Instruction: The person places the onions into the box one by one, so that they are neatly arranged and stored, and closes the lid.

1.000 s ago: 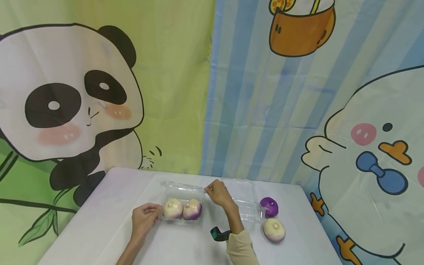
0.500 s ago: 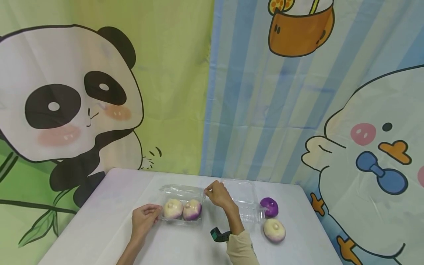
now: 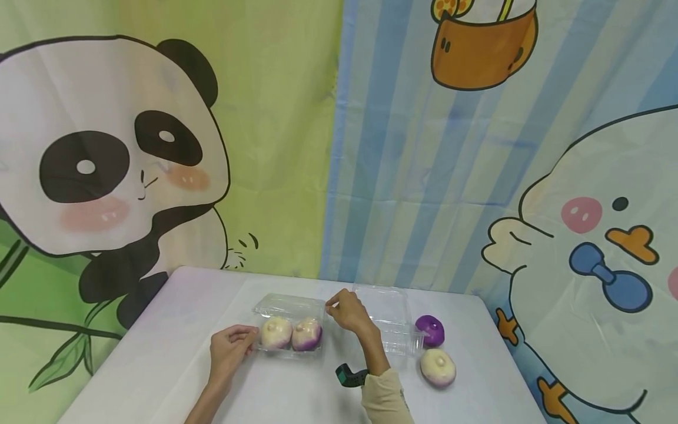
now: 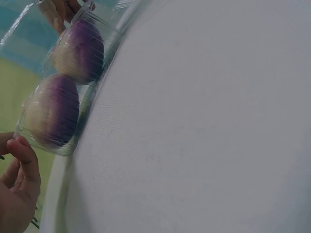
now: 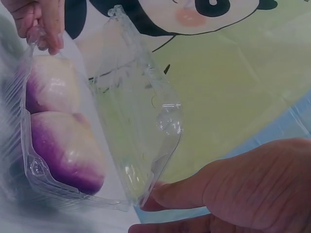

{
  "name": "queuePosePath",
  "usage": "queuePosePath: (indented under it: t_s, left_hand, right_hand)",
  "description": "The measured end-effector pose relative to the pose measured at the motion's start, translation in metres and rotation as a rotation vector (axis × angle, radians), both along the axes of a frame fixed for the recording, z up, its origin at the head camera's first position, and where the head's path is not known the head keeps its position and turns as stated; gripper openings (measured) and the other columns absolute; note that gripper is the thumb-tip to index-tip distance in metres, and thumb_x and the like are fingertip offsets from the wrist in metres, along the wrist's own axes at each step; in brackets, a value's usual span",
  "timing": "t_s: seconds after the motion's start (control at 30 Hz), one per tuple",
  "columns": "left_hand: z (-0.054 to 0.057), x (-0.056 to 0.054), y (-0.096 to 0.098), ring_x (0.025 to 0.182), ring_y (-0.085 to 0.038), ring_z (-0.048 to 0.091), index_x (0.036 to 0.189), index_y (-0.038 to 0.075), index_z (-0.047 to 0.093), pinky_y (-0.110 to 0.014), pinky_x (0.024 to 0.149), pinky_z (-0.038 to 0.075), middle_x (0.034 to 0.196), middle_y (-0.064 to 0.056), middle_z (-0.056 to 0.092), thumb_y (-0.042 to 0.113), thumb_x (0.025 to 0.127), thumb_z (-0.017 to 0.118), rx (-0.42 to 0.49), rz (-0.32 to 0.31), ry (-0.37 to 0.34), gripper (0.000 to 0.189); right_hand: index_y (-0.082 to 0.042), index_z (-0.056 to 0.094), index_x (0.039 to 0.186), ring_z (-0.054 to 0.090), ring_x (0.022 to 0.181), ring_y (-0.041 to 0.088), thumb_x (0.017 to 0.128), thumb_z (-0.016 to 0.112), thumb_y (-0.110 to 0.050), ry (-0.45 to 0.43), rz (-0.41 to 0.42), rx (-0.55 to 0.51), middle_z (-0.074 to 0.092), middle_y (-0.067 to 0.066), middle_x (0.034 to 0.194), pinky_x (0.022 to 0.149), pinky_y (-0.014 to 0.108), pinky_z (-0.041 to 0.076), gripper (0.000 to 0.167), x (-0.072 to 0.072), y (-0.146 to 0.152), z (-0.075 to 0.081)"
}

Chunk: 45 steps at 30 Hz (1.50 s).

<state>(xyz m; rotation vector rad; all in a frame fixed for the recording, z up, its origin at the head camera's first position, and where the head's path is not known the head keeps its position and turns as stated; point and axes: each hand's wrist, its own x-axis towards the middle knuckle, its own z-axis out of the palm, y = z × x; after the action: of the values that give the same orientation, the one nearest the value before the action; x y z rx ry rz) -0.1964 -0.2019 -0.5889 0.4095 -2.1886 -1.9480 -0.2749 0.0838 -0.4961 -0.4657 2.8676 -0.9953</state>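
Note:
A clear plastic clamshell box (image 3: 291,354) holds two white-and-purple turnips, the left turnip (image 3: 276,333) beside the right turnip (image 3: 307,334). Its lid (image 5: 138,102) stands tilted up at an angle to the base. At the box's left edge, my left hand (image 3: 229,350) pinches the rim between thumb and fingers. My right hand (image 3: 348,310) pinches the lid's right corner; in the right wrist view its thumb (image 5: 180,195) lies at that corner. Behind the right hand and forearm, a second clear clamshell box (image 3: 399,340) lies with its lid folded back, partly hidden.
Right of the second box sit a deep purple round vegetable (image 3: 431,331) and a pale turnip (image 3: 438,368). A white cloth covers the table (image 3: 159,359). A cartoon-printed curtain (image 3: 286,147) hangs behind its far edge.
The held lid has swung from a narrow edge-on strip to a broader panel behind the turnips. Both hands keep nearly the same places; the turnips have stayed put.

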Motion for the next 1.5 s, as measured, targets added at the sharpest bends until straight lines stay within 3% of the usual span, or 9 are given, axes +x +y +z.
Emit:
queuePosePath:
  t_s: [0.2, 0.47, 0.8, 1.03, 1.3, 1.5]
  left_hand:
    - [0.002, -0.001, 0.001, 0.062, -0.015, 0.071, 0.112, -0.009, 0.075, -0.02, 0.058, 0.058, 0.083, -0.011, 0.08, 0.011, 0.101, 0.078, -0.01, 0.006, 0.006, 0.024]
    - [0.001, 0.001, 0.001, 0.063, -0.015, 0.07, 0.114, -0.008, 0.074, -0.02, 0.058, 0.057, 0.078, -0.006, 0.079, 0.015, 0.101, 0.078, -0.025, 0.009, -0.035, 0.027]
    - [0.0, 0.002, -0.001, 0.059, -0.013, 0.069, 0.11, -0.009, 0.076, -0.02, 0.055, 0.056, 0.076, -0.004, 0.078, 0.015, 0.1, 0.08, 0.05, 0.04, -0.01, 0.026]
    - [0.001, 0.003, -0.002, 0.06, -0.012, 0.068, 0.114, -0.01, 0.074, -0.019, 0.055, 0.055, 0.076, -0.003, 0.078, 0.014, 0.101, 0.079, 0.066, 0.031, -0.036, 0.028]
    - [-0.002, 0.003, -0.003, 0.064, -0.008, 0.068, 0.119, -0.012, 0.071, -0.018, 0.059, 0.058, 0.083, -0.004, 0.079, 0.005, 0.105, 0.069, 0.082, 0.018, -0.047, 0.023]
    - [-0.003, 0.005, -0.005, 0.07, -0.007, 0.071, 0.121, -0.016, 0.07, -0.019, 0.065, 0.062, 0.088, -0.005, 0.077, 0.023, 0.119, 0.048, 0.099, -0.011, 0.015, 0.045]
  right_hand:
    - [0.004, 0.082, 0.116, 0.079, 0.088, 0.03, 0.101, 0.075, -0.008, 0.005, -0.006, 0.006, 0.082, 0.021, 0.111, 0.065, 0.037, 0.062, 0.02, 0.0, -0.001, 0.001]
    - [0.002, 0.082, 0.117, 0.077, 0.087, 0.029, 0.099, 0.077, -0.009, 0.019, -0.024, 0.043, 0.082, 0.02, 0.105, 0.065, 0.038, 0.06, 0.022, 0.004, -0.003, -0.002]
    - [0.001, 0.082, 0.118, 0.074, 0.087, 0.029, 0.097, 0.08, -0.01, 0.044, -0.03, 0.067, 0.081, 0.017, 0.102, 0.071, 0.044, 0.06, 0.023, 0.006, -0.007, -0.005]
    - [-0.002, 0.082, 0.118, 0.074, 0.089, 0.03, 0.096, 0.082, -0.013, 0.07, -0.042, 0.099, 0.08, 0.017, 0.101, 0.075, 0.049, 0.06, 0.024, 0.007, -0.009, -0.008]
    - [-0.001, 0.082, 0.118, 0.076, 0.094, 0.033, 0.094, 0.083, -0.012, 0.087, -0.042, 0.112, 0.08, 0.019, 0.108, 0.079, 0.054, 0.06, 0.026, 0.01, -0.01, -0.008]
    - [0.0, 0.081, 0.119, 0.075, 0.096, 0.034, 0.094, 0.083, -0.012, 0.092, -0.047, 0.109, 0.079, 0.019, 0.11, 0.082, 0.055, 0.058, 0.028, 0.011, -0.01, -0.009]
